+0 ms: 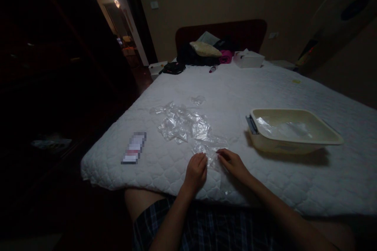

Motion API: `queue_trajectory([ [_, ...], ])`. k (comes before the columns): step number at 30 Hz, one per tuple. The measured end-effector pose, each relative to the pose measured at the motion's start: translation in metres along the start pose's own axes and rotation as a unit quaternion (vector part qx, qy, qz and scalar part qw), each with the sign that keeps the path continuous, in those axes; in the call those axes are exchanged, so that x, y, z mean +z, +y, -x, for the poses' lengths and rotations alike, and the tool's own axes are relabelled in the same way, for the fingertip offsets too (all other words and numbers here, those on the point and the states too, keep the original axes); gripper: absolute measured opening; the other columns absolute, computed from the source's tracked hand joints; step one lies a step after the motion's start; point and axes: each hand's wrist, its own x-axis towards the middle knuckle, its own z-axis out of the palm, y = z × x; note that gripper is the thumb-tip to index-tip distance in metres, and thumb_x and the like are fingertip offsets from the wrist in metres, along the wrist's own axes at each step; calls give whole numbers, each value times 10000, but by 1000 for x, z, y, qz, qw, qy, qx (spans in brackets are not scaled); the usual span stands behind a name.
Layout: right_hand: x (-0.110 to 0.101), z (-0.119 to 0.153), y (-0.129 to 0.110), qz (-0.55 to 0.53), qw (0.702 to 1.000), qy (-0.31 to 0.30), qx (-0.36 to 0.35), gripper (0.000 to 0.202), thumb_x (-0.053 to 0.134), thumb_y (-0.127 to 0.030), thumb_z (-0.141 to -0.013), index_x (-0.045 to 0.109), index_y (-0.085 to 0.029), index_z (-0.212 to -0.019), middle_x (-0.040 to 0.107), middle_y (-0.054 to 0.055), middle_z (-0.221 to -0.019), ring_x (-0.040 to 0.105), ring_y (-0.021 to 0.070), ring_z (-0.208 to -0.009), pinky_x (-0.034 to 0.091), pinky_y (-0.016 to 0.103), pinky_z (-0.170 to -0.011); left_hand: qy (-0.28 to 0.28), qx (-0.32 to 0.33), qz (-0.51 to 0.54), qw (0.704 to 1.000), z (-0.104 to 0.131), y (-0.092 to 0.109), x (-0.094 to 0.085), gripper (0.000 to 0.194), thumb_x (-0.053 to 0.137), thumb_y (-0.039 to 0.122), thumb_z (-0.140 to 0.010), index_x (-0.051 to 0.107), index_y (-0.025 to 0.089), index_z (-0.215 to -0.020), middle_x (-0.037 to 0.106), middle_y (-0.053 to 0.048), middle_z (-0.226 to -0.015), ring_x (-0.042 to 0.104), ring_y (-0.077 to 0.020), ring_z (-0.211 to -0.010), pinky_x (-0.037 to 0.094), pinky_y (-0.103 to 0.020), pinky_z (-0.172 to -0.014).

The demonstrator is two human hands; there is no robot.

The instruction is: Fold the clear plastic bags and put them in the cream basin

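On the white quilted bed [265, 86], left hand [196, 172] and right hand [232, 162] pinch a clear plastic bag [212, 156]; left of the cream tub [294, 131], loose plastic wrap [182, 123]; beyond the tub, a dim room.

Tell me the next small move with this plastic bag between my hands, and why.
Probably pull the clear plastic bag apart at its edge: the left hand and right hand both pinch it on the mattress, and it looks flat and unopened.

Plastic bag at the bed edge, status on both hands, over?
Left hand and right hand both pinching the clear plastic bag flat on the mattress. More loose plastic just beyond. Cream tub clear to the right.
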Motion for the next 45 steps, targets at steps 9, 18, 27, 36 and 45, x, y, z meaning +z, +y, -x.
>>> queue_trajectory([
  [9,0,-3,8,-9,1000,11,17,217,457,-309,-815,556,-173,-953,611,38,-805,571,154,-702,463,273,-641,-21,-2,-7,1000,-2,0,0,369,427,42,-749,557,183,-1064,597,-95,-1096,512,-221,-1072,407,-464,-948],
  [18,3,-15,14,-6,1000,-1,-1,436,469,-257,-786,433,-195,-1216,628,46,-867,597,156,-745,480,289,-669,-13,10,-21,1000,0,-2,1,415,422,2,-706,551,156,-1070,564,-114,-1149,440,-241,-1150,384,-483,-959],
  [27,7,-22,10,-52,997,37,41,411,514,-356,-773,472,-171,-1137,626,51,-837,608,164,-740,487,302,-683,11,22,-32,999,0,-3,4,359,430,22,-738,552,154,-1050,564,-121,-1141,458,-236,-1138,396,-482,-943],
  [36,10,-36,21,-45,999,11,-16,503,493,-272,-800,351,-211,-1278,642,50,-917,611,162,-802,484,313,-731,5,3,-34,999,-2,1,0,300,445,44,-756,553,152,-1014,567,-117,-1120,468,-242,-1116,354,-510,-964],
  [45,8,-41,27,214,970,35,-105,603,597,-282,-748,373,-175,-1298,591,112,-1008,553,250,-916,448,427,-815,-50,50,-41,997,-5,0,0,312,447,107,-825,539,189,-1111,571,-89,-1164,463,-234,-1136,383,-484,-943],
])
